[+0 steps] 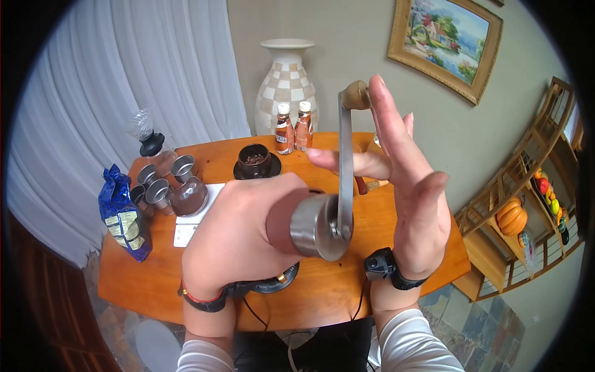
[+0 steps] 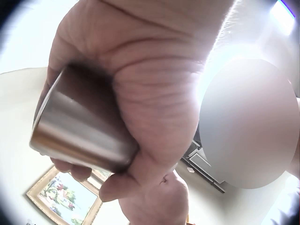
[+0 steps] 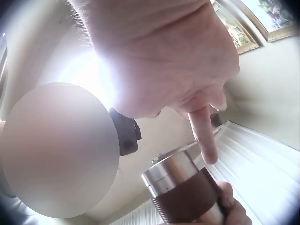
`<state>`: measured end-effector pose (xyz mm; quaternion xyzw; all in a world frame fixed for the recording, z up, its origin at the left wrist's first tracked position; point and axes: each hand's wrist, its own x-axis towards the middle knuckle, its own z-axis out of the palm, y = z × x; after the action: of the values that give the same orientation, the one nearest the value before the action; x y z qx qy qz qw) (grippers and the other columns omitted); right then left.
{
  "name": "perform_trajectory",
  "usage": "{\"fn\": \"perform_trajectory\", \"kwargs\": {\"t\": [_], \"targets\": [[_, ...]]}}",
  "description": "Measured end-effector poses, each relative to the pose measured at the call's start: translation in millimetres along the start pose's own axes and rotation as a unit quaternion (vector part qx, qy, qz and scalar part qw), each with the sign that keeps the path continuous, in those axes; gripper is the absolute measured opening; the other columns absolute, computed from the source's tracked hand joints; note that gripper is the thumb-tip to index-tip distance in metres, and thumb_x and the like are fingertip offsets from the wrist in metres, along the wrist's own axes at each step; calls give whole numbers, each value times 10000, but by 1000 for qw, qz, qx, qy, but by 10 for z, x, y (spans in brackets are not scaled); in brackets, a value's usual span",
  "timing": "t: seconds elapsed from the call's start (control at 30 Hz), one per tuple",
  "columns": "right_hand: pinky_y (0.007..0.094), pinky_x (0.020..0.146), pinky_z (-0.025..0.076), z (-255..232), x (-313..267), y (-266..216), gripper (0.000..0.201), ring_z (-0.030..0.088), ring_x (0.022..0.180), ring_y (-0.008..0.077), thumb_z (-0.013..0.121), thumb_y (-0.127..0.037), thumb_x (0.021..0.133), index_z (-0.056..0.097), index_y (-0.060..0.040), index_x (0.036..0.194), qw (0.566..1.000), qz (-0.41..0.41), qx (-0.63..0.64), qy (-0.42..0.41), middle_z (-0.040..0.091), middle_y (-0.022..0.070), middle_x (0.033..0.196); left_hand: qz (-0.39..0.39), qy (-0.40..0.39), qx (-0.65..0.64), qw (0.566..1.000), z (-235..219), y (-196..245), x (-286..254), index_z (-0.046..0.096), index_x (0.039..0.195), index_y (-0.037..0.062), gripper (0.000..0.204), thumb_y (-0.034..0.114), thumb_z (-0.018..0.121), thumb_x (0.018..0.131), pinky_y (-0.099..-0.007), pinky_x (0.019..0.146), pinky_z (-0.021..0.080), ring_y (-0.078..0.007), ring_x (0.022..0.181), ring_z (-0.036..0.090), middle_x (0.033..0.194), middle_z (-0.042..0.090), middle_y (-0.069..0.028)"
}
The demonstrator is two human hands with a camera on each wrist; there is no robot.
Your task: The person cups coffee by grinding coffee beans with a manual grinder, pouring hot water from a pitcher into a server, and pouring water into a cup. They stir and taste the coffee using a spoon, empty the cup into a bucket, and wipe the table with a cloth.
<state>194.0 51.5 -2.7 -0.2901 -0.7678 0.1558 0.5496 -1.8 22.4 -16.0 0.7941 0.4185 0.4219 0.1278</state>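
My left hand (image 1: 226,229) grips a hand coffee grinder (image 1: 316,226), a steel cylinder with a brown band, tilted with its crank end toward the right. In the left wrist view the fingers and thumb wrap around its steel body (image 2: 84,126). The flat steel crank arm (image 1: 345,161) rises to a brown knob (image 1: 355,96). My right hand (image 1: 415,186) is spread beside the crank, one extended finger right at the knob and another passing behind the arm. In the right wrist view a straight finger (image 3: 204,136) overlaps the crank above the grinder.
On the wooden table (image 1: 328,310), a dark cup (image 1: 254,162) of coffee beans sits on a saucer. Two bottles (image 1: 284,133) stand behind. At left are several metal cups (image 1: 160,193), a glass carafe (image 1: 189,197), a dripper (image 1: 150,144) and a blue bag (image 1: 124,217).
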Motion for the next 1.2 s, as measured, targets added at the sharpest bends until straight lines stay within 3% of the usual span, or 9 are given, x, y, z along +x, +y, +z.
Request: {"fn": "perform_trajectory", "kwargs": {"t": [0.17, 0.33, 0.43, 0.6, 0.63, 0.73, 0.9, 1.07, 1.2], "targets": [[548, 1260, 19, 21, -67, -87, 1198, 411, 1467, 328, 136, -882, 896, 243, 108, 1562, 993, 34, 91, -71, 676, 258, 1267, 24, -96, 41, 994, -30, -86, -49, 711, 974, 62, 351, 98, 822, 642, -377, 695, 543, -343, 773, 694, 845, 717, -126], [557, 1255, -13, 119, -151, -192, 1239, 440, 1442, 362, 132, -925, 846, 217, 66, 1585, 993, -3, 89, -73, 712, 216, 1173, -30, -87, 87, 992, -53, -61, -18, 709, 909, 98, 245, 122, 774, 675, -445, 655, 547, -394, 764, 678, 790, 694, -149], [566, 1248, -64, 119, -177, -167, 1274, 435, 1441, 375, 74, -952, 803, 239, 36, 1590, 982, -96, 62, -148, 780, 155, 976, -45, -16, 113, 992, -43, -121, -16, 752, 844, 68, 264, 238, 829, 658, -349, 598, 510, -278, 656, 691, 718, 710, -92], [594, 1227, -123, 69, -195, -280, 1280, 456, 1433, 334, -5, -937, 805, 318, 45, 1560, 985, -1, 36, -166, 789, 107, 895, -69, 170, 129, 974, -73, -59, 18, 683, 893, 17, 309, 112, 850, 651, -333, 626, 532, -248, 634, 676, 711, 682, -126], [594, 1225, -128, 49, -196, -291, 1263, 461, 1431, 328, -15, -922, 823, 349, 45, 1549, 984, 39, 27, -173, 789, 105, 890, -46, 191, 92, 976, -99, -60, 20, 698, 940, 37, 313, 91, 838, 665, -377, 683, 570, -365, 749, 715, 794, 714, -171], [591, 1221, -144, 25, -160, -198, 1223, 466, 1429, 317, -9, -892, 859, 394, 50, 1527, 993, 48, 0, -111, 786, 109, 868, -24, 208, 99, 973, -127, -73, 16, 690, 936, 16, 316, 71, 841, 665, -352, 683, 567, -340, 732, 726, 782, 721, -166], [579, 1226, -111, -8, -40, 48, 1096, 621, 1208, 236, 73, -819, 943, 348, 49, 1552, 997, 40, -44, -44, 781, 105, 994, -19, 183, 78, 980, -69, 21, -5, 680, 931, 11, 331, 59, 842, 647, -352, 689, 563, -338, 742, 722, 801, 721, -158], [573, 1223, -127, 45, -7, 29, 1123, 566, 1317, 261, 57, -841, 924, 276, 46, 1577, 999, 26, -39, 15, 778, 131, 1034, -31, 69, 6, 997, 28, 60, 0, 687, 946, 7, 352, 75, 871, 653, -311, 690, 537, -219, 687, 694, 784, 708, -103], [567, 1224, -132, 62, -10, -10, 1144, 373, 1486, 305, 50, -855, 908, 251, 45, 1584, 999, 15, -23, 17, 763, 157, 1104, -45, -38, -26, 998, 8, 74, -11, 672, 989, 50, 378, 52, 822, 643, -411, 711, 541, -400, 819, 676, 869, 692, -164]]}}
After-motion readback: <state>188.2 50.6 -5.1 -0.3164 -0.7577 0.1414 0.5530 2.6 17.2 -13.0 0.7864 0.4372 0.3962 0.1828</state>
